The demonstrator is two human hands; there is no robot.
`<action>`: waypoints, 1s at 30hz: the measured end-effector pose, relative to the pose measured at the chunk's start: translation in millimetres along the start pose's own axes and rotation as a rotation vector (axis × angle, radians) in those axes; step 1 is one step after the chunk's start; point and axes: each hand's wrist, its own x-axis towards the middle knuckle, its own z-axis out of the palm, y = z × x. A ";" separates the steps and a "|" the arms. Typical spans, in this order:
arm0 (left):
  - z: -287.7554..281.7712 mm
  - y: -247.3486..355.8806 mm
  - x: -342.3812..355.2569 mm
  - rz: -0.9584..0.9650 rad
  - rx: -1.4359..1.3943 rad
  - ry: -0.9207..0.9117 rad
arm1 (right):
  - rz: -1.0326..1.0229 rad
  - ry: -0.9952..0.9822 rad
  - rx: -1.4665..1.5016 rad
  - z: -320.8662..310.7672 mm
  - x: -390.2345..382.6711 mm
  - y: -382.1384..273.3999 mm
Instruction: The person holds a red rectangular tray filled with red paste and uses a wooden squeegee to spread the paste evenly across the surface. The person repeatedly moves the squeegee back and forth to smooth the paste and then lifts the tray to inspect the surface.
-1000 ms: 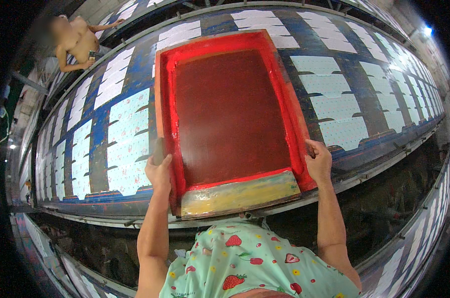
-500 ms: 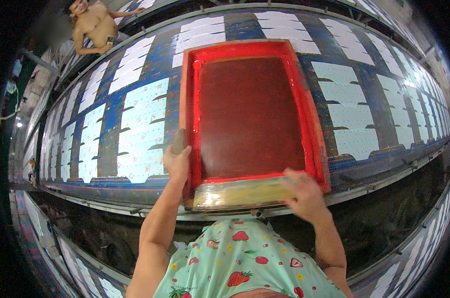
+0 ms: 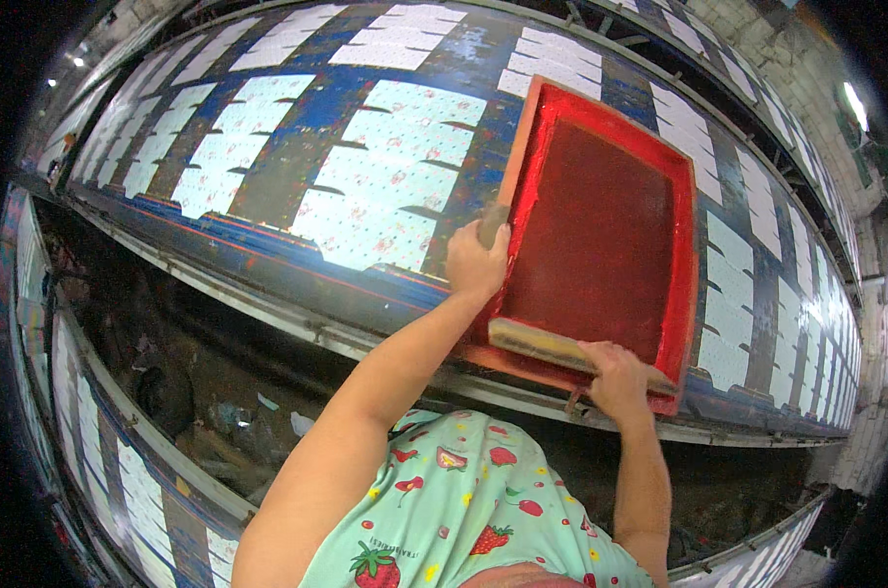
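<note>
A screen-printing frame with a red-stained wooden rim (image 3: 688,245) and a dark red mesh (image 3: 600,235) lies tilted in view on the long table. My left hand (image 3: 473,260) is closed around a brown block-like grip (image 3: 493,223) on the frame's left side. At the near end sits a wide squeegee (image 3: 537,338) with a yellowish, worn wooden body, spanning most of the frame's width. My right hand (image 3: 617,380) is clasped over the squeegee toward its right part, thumb on the near side. The squeegee's lower edge and whatever is under the mesh are hidden.
Pale green printed fabric pieces (image 3: 395,176) lie in rows left of the frame, with more pieces (image 3: 728,304) to the right. White pieces (image 3: 552,61) line the table's far side. A rail (image 3: 267,318) runs along the near edge. Another table (image 3: 140,490) stands lower left.
My right hand, blurred over the squeegee before, now grips it. The squeegee has tipped up from lying flatter. My view has turned, so the frame appears farther right; the other person is out of view.
</note>
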 end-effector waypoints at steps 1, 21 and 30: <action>0.1 -1.4 -0.8 -0.033 -0.014 -0.055 | 0.045 -0.048 -0.004 -4.2 6.2 -0.6; 5.9 -17.3 2.9 -0.019 -0.251 -0.048 | -0.046 0.259 -0.221 36.2 59.3 53.1; 4.1 -14.3 0.7 -0.015 -0.185 -0.042 | -0.028 0.269 -0.229 6.7 258.0 182.3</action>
